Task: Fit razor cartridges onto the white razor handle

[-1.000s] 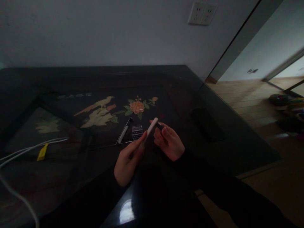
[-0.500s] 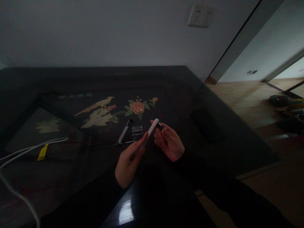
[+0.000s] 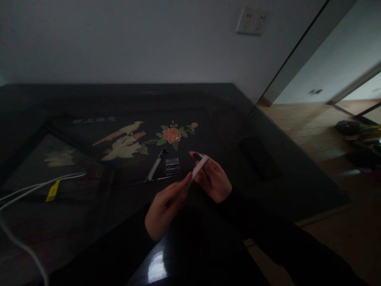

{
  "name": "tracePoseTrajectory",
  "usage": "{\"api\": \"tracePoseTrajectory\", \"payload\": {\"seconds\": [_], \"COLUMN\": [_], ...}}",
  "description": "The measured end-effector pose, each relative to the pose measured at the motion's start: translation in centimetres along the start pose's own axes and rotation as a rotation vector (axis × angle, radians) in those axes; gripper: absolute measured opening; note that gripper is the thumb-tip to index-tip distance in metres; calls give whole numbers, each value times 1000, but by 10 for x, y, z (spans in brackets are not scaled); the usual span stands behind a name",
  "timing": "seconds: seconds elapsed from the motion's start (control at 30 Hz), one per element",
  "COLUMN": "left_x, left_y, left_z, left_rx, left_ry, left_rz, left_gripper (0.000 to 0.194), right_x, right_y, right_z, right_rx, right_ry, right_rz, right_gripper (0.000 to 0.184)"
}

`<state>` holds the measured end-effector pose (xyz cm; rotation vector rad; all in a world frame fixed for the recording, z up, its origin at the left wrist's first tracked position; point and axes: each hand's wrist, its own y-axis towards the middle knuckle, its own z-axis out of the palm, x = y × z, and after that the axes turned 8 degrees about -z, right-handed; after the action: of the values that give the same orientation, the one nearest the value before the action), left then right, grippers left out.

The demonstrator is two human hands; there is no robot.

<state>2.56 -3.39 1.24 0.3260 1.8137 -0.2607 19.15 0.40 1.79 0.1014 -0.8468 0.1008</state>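
Note:
My left hand [image 3: 165, 206] is closed around a slim white bar [image 3: 199, 168], which slants up and to the right. The bar's upper end reaches my right hand [image 3: 214, 180], whose fingers are curled. Between those fingers is a small dark piece [image 3: 197, 156] with light edges, seen just beyond the bar's tip. Whether the piece and the bar touch cannot be made out. On the table left of my hands lies a razor [image 3: 155, 166] with a pale handle and a dark head. Beside it sits a small clear case [image 3: 172, 166] with dark strips inside.
The dark glossy table [image 3: 220, 119] has a bird-and-flower picture. A black flat object [image 3: 259, 157] lies on the right. White cables [image 3: 38, 186] with a yellow tag [image 3: 52, 191] run along the left. A wall socket [image 3: 254, 20] is behind; floor shows at right.
The white bar has shifted right and slightly down, its tip now over my right fingers. The left fingers moved along with it. The dark piece now shows beyond the tip.

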Motion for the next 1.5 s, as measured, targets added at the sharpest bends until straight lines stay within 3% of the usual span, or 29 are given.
{"api": "tracePoseTrajectory", "payload": {"seconds": [0.67, 1.5], "left_x": [1, 2], "left_y": [4, -1], "left_z": [-2, 0], "left_rx": [-180, -41], "left_ry": [52, 99], "left_rz": [-74, 91], "left_gripper": [44, 42], "right_x": [0, -1], "right_y": [-2, -1], "right_z": [1, 0], "right_rx": [21, 20], "right_ry": [-27, -7], "right_rz": [-22, -27], "right_gripper": [44, 48]}}
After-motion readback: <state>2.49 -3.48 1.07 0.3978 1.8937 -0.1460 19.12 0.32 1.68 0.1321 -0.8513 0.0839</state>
